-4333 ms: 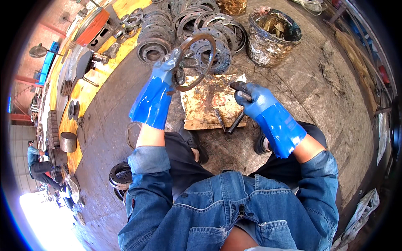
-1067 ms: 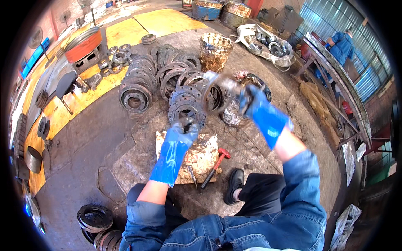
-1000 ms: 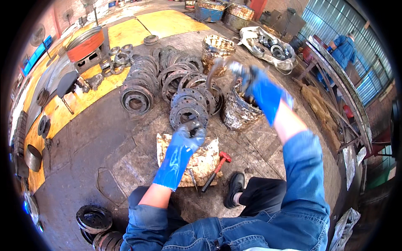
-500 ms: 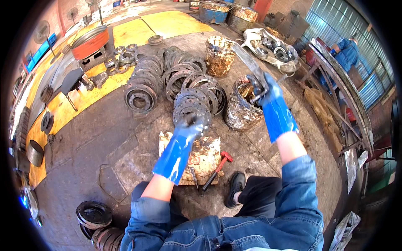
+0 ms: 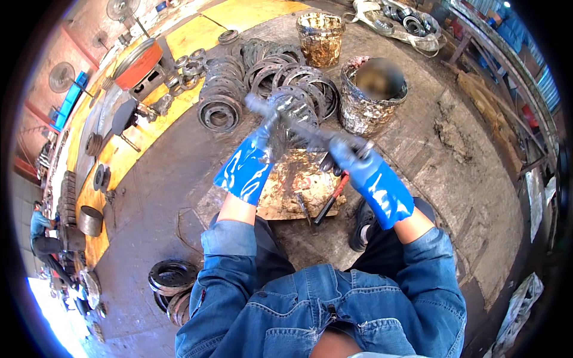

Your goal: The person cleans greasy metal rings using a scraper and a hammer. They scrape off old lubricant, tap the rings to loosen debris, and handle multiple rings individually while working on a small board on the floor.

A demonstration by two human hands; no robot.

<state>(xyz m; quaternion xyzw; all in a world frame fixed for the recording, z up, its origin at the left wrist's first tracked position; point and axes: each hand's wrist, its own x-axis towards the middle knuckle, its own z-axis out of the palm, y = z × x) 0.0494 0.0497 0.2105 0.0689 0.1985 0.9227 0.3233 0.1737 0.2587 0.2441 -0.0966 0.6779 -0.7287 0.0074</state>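
Observation:
My right hand (image 5: pixel 352 158), in a dirty blue glove, is closed on a long flat-bladed grey metal tool (image 5: pixel 313 138). The tool is blurred and reaches leftward toward my left hand (image 5: pixel 267 132), also gloved. Those left fingers look closed, but motion smears them and whatever they grip. Just beyond both hands lies a row of dark metal rings (image 5: pixel 292 107). Below them a stained board (image 5: pixel 283 182) rests on the floor, with a red-headed hammer (image 5: pixel 335 194) and a thin metal tool (image 5: pixel 303 206) on its near part.
Two grease-caked buckets, the nearer one (image 5: pixel 365 116) and the farther one (image 5: pixel 321 42), stand right of the rings. More rings (image 5: pixel 173 277) are stacked at my lower left. A sack of metal parts (image 5: pixel 400 27) lies far right, before a long bench (image 5: pixel 507 65). Another person (image 5: pixel 45 232) is far left.
My right hand has come down and left from beside the nearer bucket, bringing the flat-bladed tool across toward my left hand. My left hand has lifted slightly. The view has tilted and turned left.

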